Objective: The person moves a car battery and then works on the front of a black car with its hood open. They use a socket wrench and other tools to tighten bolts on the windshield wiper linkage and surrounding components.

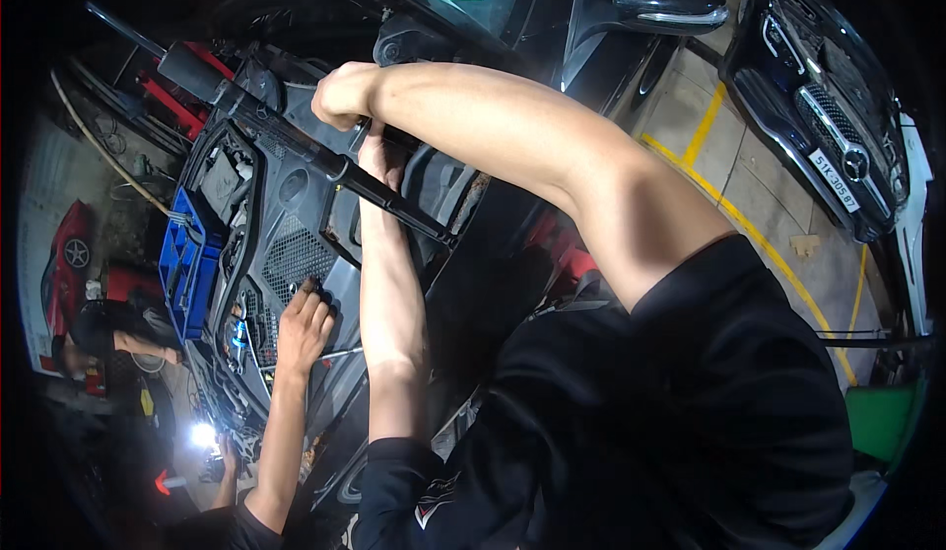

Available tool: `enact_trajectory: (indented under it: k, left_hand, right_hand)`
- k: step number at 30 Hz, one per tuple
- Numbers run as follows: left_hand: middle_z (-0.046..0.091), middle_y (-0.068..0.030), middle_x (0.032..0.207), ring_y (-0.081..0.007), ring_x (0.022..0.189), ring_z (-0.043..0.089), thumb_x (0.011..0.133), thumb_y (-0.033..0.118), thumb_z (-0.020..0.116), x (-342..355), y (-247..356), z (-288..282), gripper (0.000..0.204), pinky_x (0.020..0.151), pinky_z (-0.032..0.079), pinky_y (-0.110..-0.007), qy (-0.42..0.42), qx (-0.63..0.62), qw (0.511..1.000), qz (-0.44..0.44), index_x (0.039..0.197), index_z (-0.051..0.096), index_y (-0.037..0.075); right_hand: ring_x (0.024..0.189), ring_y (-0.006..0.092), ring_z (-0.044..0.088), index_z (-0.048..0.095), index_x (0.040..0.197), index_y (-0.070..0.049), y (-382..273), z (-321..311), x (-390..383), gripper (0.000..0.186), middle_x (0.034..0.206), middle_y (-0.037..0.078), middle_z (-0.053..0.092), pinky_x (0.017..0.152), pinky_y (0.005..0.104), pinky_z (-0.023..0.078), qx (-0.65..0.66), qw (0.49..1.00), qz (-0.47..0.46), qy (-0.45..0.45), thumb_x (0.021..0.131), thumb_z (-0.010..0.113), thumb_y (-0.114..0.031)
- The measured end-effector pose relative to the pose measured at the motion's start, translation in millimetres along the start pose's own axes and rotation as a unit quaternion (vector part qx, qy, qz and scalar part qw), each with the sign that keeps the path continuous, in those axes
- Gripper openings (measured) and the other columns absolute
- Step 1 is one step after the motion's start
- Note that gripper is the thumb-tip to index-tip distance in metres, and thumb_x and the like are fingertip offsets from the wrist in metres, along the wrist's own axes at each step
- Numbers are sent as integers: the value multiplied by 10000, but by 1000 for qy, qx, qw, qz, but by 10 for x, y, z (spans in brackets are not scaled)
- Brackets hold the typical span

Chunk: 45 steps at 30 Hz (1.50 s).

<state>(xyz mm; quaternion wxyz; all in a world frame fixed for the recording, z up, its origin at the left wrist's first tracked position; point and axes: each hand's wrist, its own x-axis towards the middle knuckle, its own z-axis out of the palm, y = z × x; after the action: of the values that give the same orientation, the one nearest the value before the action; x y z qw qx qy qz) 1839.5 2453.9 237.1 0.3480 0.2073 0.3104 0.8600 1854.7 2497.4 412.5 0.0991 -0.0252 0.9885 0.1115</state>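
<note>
Deep in a car's engine bay point(340, 264), both my arms reach toward the same spot near the base of the windscreen. My right hand point(343, 97) is closed there, knuckles bent, with whatever it grips hidden beneath it. Just below it is my left hand point(379, 159), its fingers mostly out of sight behind my right hand and dark parts. A long black bar point(281, 134) slants across the bay and passes over my left forearm. Ribbed black plastic trim and a mesh grille point(293, 254) lie to the left of my left forearm.
A co-worker's hand point(305, 328) rests by the mesh grille. A blue tool tray point(200, 284) stands at the bay's left edge. Farther left are another person's arm point(148, 346) and a bright lamp point(204, 436). A dark car point(823, 106) is parked at the right.
</note>
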Motion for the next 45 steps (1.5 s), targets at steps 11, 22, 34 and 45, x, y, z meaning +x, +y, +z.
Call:
enact_trajectory:
  k: [11,22,34,45]
  left_hand:
    - [596,-166,1220,-288,1077,607,889,148,651,-69,64,-96,447,947,488,-424,17,105,992,66,1262,506,-50]
    - [591,-153,1223,-266,1100,585,866,126,667,103,-98,-106,431,964,469,-400,-37,160,979,122,1239,530,-41]
    - [598,-131,1205,-244,1082,586,845,119,684,52,-39,-29,439,953,469,-378,-35,199,970,137,1232,540,-29]
    - [604,-110,1188,-223,1066,588,827,113,699,80,-34,14,447,943,468,-358,-36,229,961,153,1227,549,-18]
  right_hand:
    - [1051,227,645,693,1143,-155,-171,-214,-324,348,1153,34,679,742,436,521,-47,998,12,47,803,708,-229]
    - [974,268,664,691,1135,-94,-178,-17,-275,309,1102,66,690,666,473,534,-48,996,63,43,841,648,-179]
    - [1097,289,633,672,1173,-85,-144,-17,-417,333,1183,115,663,848,488,515,33,994,52,93,875,588,-206]
    - [1007,293,675,719,1063,-91,-102,-55,-286,314,1091,129,694,801,422,559,65,992,52,96,753,665,-92]
